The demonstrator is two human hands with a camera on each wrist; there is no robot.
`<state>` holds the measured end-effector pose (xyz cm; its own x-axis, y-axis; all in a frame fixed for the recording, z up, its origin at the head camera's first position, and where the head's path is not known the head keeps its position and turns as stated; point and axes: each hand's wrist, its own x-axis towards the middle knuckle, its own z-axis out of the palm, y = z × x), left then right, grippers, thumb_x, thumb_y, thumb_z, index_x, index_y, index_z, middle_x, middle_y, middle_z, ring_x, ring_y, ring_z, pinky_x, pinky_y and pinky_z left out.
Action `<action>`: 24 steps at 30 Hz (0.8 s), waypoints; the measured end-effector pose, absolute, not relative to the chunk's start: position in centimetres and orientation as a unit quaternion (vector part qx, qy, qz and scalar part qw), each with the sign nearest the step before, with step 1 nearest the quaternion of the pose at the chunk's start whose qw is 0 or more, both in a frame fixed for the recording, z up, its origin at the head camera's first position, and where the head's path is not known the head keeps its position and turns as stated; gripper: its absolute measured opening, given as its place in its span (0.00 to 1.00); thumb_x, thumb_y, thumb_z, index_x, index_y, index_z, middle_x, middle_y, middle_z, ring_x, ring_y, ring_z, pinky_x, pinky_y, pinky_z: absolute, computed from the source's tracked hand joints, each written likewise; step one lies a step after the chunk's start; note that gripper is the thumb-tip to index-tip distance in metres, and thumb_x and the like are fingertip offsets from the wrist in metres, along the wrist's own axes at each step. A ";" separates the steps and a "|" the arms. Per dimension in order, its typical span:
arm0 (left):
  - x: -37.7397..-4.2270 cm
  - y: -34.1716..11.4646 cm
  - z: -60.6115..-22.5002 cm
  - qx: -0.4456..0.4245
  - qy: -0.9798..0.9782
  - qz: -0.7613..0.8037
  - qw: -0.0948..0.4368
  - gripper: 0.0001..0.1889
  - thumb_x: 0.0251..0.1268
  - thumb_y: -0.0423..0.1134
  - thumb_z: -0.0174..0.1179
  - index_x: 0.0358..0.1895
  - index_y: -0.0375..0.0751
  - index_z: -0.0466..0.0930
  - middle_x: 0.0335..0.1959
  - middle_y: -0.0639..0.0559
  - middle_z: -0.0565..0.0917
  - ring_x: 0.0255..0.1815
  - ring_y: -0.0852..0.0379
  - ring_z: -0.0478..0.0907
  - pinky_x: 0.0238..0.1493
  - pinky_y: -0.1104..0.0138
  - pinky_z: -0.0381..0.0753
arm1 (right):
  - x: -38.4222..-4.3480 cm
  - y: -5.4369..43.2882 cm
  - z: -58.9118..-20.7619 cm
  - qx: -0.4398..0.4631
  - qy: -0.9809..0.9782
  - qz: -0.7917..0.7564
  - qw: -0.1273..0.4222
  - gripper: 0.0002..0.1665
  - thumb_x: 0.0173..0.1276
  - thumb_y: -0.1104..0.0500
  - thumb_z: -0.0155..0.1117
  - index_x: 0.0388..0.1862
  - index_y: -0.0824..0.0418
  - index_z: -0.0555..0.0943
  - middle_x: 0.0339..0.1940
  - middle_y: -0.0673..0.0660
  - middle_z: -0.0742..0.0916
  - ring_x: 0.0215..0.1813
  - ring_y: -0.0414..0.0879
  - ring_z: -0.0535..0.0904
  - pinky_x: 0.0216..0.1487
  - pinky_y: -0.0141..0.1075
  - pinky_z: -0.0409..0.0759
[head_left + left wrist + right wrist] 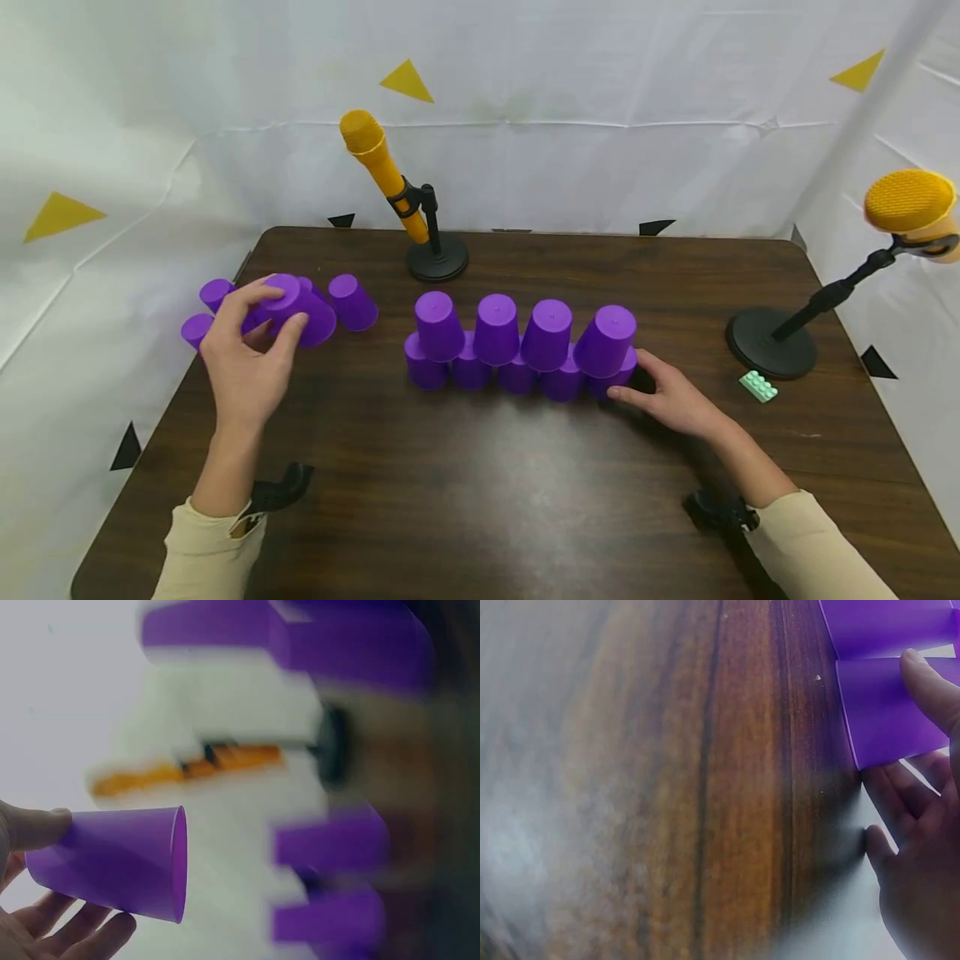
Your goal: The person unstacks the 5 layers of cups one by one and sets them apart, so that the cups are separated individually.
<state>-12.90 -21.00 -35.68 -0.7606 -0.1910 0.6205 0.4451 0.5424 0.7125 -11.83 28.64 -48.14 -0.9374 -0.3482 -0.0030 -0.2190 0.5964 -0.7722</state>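
Cream sleeves [213,554], purple cups [497,329], tapered, upside-down

Bright, diffuse light fills the head view, with pale glare on the worktop [517,487] and soft shadow by the right hand [671,402], while the dimmer left wrist view smears the microphone [244,758] behind a crisp cup [112,862] and the right wrist view blurs hazily leftward.
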 end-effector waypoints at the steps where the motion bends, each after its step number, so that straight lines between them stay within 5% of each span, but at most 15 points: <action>1: -13.5 -22.5 -36.9 -0.047 -0.822 -0.459 0.335 0.17 0.52 0.25 0.71 0.47 0.31 0.81 0.51 0.45 0.83 0.50 0.59 0.79 0.43 0.76 0.80 | -11.8 28.7 -48.2 -0.158 0.890 -0.421 0.075 0.39 0.67 0.52 0.68 0.71 0.63 0.66 0.68 0.65 0.74 0.71 0.64 0.64 0.68 0.64 0.59; 7: -15.7 -28.5 -42.1 0.093 -0.865 -0.393 0.297 0.18 0.54 0.35 0.73 0.48 0.38 0.81 0.48 0.47 0.84 0.49 0.55 0.80 0.42 0.73 0.81 | -11.9 28.8 -48.4 -0.153 0.891 -0.421 0.078 0.40 0.67 0.50 0.68 0.72 0.62 0.65 0.68 0.64 0.74 0.71 0.63 0.64 0.68 0.63 0.59; 15: -16.8 -30.5 -45.1 0.124 -0.893 -0.343 0.262 0.17 0.57 0.38 0.71 0.48 0.38 0.80 0.47 0.41 0.83 0.46 0.46 0.79 0.37 0.76 0.71 | -11.9 28.8 -48.5 -0.149 0.890 -0.423 0.084 0.40 0.67 0.50 0.68 0.73 0.63 0.65 0.69 0.65 0.73 0.72 0.63 0.63 0.68 0.63 0.59; 20: -17.0 -30.7 -45.3 0.121 -0.903 -0.321 0.258 0.16 0.56 0.34 0.71 0.47 0.35 0.81 0.47 0.37 0.82 0.47 0.40 0.78 0.47 0.54 0.74 | -11.9 28.7 -48.4 -0.149 0.890 -0.423 0.083 0.40 0.67 0.49 0.68 0.72 0.62 0.65 0.69 0.64 0.74 0.72 0.62 0.64 0.68 0.63 0.59; 24: -17.1 -30.9 -45.3 0.125 -0.907 -0.315 0.251 0.16 0.56 0.33 0.71 0.48 0.34 0.81 0.48 0.35 0.82 0.48 0.38 0.79 0.47 0.50 0.77 | -11.9 28.7 -48.1 -0.151 0.890 -0.423 0.082 0.40 0.67 0.50 0.68 0.72 0.63 0.65 0.69 0.65 0.74 0.72 0.63 0.64 0.68 0.63 0.59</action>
<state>-17.11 -30.89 -45.29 -0.8433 -0.3837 0.3763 -0.0684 0.7711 0.6330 -11.86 28.71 -48.13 -0.9409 -0.3382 -0.0186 -0.1991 0.5968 -0.7773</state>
